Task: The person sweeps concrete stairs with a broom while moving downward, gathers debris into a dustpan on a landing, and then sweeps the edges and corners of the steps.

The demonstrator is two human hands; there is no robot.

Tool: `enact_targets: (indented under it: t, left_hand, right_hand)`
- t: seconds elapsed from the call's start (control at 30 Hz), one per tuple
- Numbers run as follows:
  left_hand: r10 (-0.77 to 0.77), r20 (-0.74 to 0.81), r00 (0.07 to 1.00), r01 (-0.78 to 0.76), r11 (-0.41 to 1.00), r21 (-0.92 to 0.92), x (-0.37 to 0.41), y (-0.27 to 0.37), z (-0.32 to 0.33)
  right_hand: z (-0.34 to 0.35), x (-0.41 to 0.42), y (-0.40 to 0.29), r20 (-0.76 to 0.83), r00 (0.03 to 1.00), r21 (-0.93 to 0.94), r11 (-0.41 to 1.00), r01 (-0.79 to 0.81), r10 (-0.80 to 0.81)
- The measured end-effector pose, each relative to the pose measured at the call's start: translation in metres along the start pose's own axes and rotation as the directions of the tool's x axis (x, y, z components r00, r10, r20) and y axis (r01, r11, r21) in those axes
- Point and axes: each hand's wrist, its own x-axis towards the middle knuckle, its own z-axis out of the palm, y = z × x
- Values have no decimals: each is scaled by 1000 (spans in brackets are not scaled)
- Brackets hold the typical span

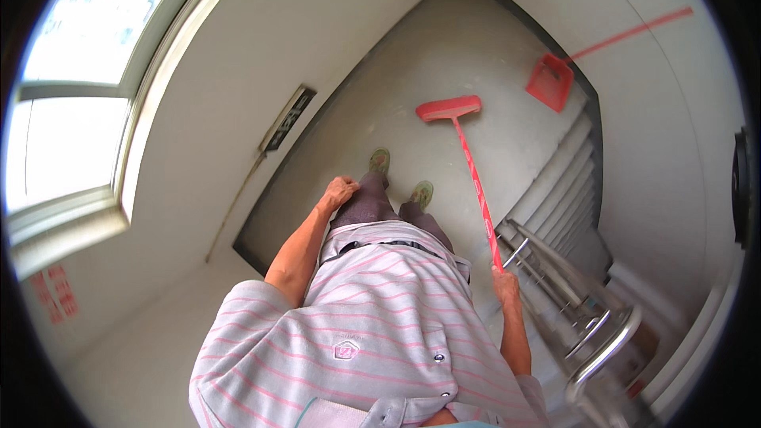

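A red broom handle is gripped near its upper end by my right hand, low at the right of the striped shirt. Its red broom head rests on the grey floor, ahead of my shoes. Beside my thigh, against the dark trousers, is my left hand with its fingers curled; whether they are fully closed cannot be told, and no object shows in it. A red long-handled dustpan stands near the top of the stairs, its handle leaning along the wall.
Stairs go down at the right, beside a metal railing close to my right arm. On the left wall are a window and, low down, a dark sign. Dark skirting edges the grey landing floor.
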Motion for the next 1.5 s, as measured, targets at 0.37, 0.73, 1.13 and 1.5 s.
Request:
enact_targets:
  t: [0.37,0.73,1.13,1.5]
  left_hand:
    - [-441,-82,894,297,718,-629,-56,-78,28]
    - [-609,87,788,327,294,-898,-70,-98,20]
    - [-643,95,760,254,160,-954,-26,-55,23]
    - [-654,86,751,262,175,-949,15,56,62]
  right_hand:
    - [-121,68,-258,432,704,-522,481,705,-563]
    - [69,96,-535,582,344,-590,-91,802,-737]
    - [-275,270,-497,313,851,-913,113,392,-421]
    - [-510,379,-407,77,857,-882,366,296,-510]
